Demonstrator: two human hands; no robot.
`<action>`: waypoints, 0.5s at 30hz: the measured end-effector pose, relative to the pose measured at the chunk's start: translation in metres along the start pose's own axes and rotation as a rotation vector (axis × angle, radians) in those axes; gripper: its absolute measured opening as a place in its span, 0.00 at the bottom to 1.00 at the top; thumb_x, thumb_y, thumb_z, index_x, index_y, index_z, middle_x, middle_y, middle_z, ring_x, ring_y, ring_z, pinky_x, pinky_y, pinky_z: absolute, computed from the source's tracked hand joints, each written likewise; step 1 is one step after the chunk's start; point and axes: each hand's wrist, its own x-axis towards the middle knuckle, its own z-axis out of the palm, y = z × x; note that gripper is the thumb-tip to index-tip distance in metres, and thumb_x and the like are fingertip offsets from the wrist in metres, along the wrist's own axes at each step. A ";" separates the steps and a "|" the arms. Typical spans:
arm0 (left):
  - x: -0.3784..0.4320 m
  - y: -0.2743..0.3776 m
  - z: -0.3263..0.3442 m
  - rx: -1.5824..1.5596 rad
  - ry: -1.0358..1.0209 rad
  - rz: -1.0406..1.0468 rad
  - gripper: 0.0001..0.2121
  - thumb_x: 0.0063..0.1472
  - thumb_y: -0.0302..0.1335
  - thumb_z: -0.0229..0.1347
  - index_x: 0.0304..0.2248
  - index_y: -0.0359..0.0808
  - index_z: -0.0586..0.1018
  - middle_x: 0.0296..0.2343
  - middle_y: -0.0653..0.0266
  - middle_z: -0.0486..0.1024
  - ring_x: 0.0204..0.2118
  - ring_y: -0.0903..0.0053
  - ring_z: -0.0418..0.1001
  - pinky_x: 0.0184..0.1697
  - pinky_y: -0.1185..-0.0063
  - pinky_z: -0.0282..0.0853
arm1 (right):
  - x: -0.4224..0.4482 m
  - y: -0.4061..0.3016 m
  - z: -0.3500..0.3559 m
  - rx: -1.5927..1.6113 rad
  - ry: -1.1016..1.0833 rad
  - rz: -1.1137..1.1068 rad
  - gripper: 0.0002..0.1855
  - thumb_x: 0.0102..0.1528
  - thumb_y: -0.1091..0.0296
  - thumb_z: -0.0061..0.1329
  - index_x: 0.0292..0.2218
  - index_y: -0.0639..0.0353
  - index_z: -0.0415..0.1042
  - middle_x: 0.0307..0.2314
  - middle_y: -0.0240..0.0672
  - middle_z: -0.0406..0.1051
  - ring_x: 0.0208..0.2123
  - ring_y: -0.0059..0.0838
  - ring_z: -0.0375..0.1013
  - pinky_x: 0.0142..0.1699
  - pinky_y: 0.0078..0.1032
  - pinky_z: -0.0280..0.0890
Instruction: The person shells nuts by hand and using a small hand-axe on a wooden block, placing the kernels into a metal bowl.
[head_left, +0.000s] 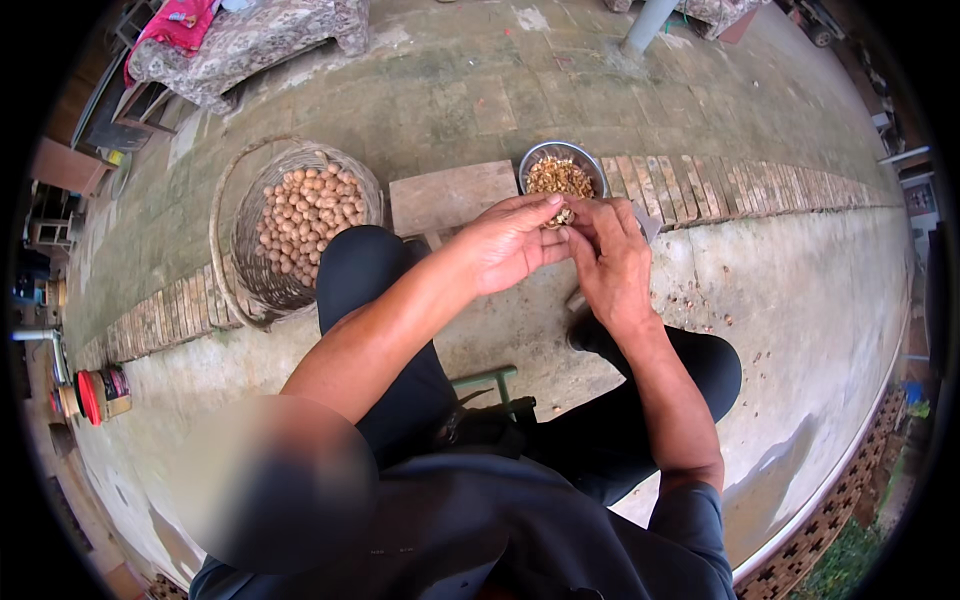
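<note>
Both of my hands meet in front of me, just on the near side of a metal bowl (523, 166). Between their fingertips is a cracked walnut (561, 217), partly covered by the fingers. My left hand (514, 244) grips it from the left with the palm turned up. From the right, my right hand (613, 259) pinches the same nut with thumb and fingers. Shelled walnut pieces (559, 177) fill much of the bowl. A wooden board (450, 196) lies left of the bowl, bare on its top.
A wicker basket (259, 281) with a tall handle holds many whole walnuts (311, 214) beside my left knee. Shell bits (727, 319) dot the concrete at right. A brick edging (712, 187) crosses the floor. A red-lidded tub (105, 395) stands far left. A cloth-covered sofa (262, 45) is at the back.
</note>
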 end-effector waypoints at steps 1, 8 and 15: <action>0.000 -0.001 0.000 -0.005 -0.001 0.005 0.12 0.70 0.30 0.50 0.47 0.32 0.75 0.45 0.59 0.76 0.46 0.71 0.76 0.54 0.69 0.74 | 0.000 0.001 0.000 -0.013 0.010 -0.009 0.20 0.53 0.86 0.53 0.47 0.61 0.74 0.37 0.41 0.70 0.36 0.35 0.76 0.38 0.27 0.75; 0.003 -0.001 -0.002 0.006 -0.010 0.020 0.12 0.70 0.29 0.51 0.48 0.31 0.75 0.45 0.58 0.76 0.46 0.71 0.77 0.56 0.68 0.73 | 0.000 0.002 -0.001 -0.009 0.049 -0.020 0.17 0.55 0.85 0.52 0.46 0.60 0.75 0.35 0.40 0.72 0.35 0.35 0.76 0.39 0.27 0.72; 0.002 -0.001 0.005 0.002 0.009 0.020 0.10 0.69 0.28 0.53 0.45 0.31 0.75 0.44 0.56 0.75 0.46 0.69 0.76 0.57 0.67 0.73 | -0.001 0.008 0.001 0.003 0.127 -0.079 0.15 0.56 0.83 0.51 0.45 0.60 0.76 0.35 0.41 0.73 0.36 0.40 0.75 0.41 0.30 0.71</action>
